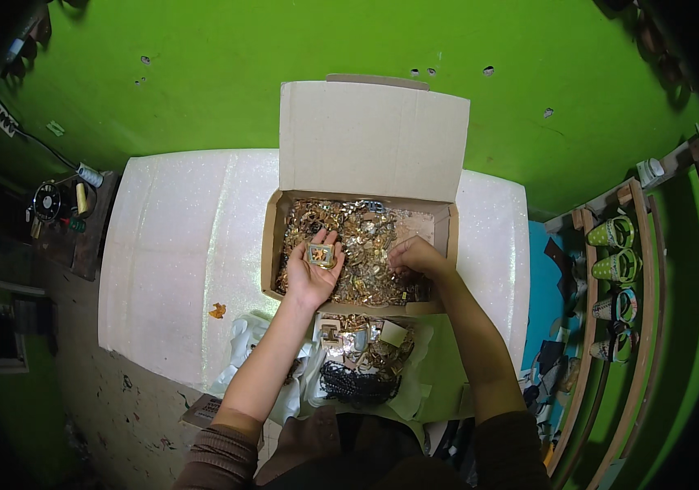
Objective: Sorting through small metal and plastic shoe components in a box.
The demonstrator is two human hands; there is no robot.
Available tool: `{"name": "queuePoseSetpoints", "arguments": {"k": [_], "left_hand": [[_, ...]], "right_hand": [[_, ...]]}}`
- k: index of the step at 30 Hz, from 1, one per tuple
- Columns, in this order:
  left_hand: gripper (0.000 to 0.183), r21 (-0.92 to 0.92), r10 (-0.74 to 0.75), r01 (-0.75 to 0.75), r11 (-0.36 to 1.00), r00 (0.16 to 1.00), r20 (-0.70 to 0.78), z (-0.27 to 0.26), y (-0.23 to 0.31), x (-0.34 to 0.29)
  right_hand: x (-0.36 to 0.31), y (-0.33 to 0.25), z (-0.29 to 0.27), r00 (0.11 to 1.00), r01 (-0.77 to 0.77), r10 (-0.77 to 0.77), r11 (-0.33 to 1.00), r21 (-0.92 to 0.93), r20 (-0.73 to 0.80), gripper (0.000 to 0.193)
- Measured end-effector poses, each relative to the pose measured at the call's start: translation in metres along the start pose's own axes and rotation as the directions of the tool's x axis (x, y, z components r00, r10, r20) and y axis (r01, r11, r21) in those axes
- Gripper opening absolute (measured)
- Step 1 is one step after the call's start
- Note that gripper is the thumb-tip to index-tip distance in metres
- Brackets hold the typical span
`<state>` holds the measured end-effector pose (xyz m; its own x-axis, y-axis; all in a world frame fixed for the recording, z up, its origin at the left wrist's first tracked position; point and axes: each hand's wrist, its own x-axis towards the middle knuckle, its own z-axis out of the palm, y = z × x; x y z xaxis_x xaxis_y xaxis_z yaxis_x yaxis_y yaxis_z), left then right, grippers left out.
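Observation:
My left hand is turned palm up over a cardboard box, its fingers curled a little around a square gold-framed ornament with an orange shape in its middle. My right hand is closed, fingertips pinched together at the right part of the box; what they hold, if anything, is hidden. Under both hands lies a dense heap of small gold and silver metal pieces. The box lid stands raised at the back.
Nearer me, a plastic-lined container holds metal buckles and black bead strands. An orange scrap lies on the glittery white table. Sandal-like shoes hang on a wooden rack at right; thread spools stand at left.

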<state>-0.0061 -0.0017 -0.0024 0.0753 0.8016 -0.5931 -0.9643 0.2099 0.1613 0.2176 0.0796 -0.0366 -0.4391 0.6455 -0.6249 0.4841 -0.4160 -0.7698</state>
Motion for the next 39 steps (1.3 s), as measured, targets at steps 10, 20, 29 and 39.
{"name": "queuePoseSetpoints", "arguments": {"k": [10,20,29,39], "left_hand": [[0.041,-0.049,-0.052,0.053,0.997,0.998,0.038,0.011,-0.028,0.011],[0.036,-0.184,-0.042,0.053,0.982,0.997,0.063,0.019,-0.034,0.013],[0.031,-0.258,-0.009,0.035,0.966,0.995,0.102,0.019,-0.025,0.019],[0.029,-0.316,0.065,-0.048,0.947,0.997,0.043,0.019,-0.003,0.02]], "right_hand": [[-0.038,-0.076,0.018,0.993,0.114,-0.116,0.992,-0.047,-0.032,0.009],[-0.059,-0.091,0.076,0.463,0.419,-0.882,0.311,-0.853,-0.094,0.008],[-0.053,-0.08,0.046,0.424,0.327,-0.869,0.409,-0.852,-0.254,0.01],[-0.014,-0.035,0.009,0.754,-0.405,-0.232,0.573,-0.713,-0.614,0.013]]}}
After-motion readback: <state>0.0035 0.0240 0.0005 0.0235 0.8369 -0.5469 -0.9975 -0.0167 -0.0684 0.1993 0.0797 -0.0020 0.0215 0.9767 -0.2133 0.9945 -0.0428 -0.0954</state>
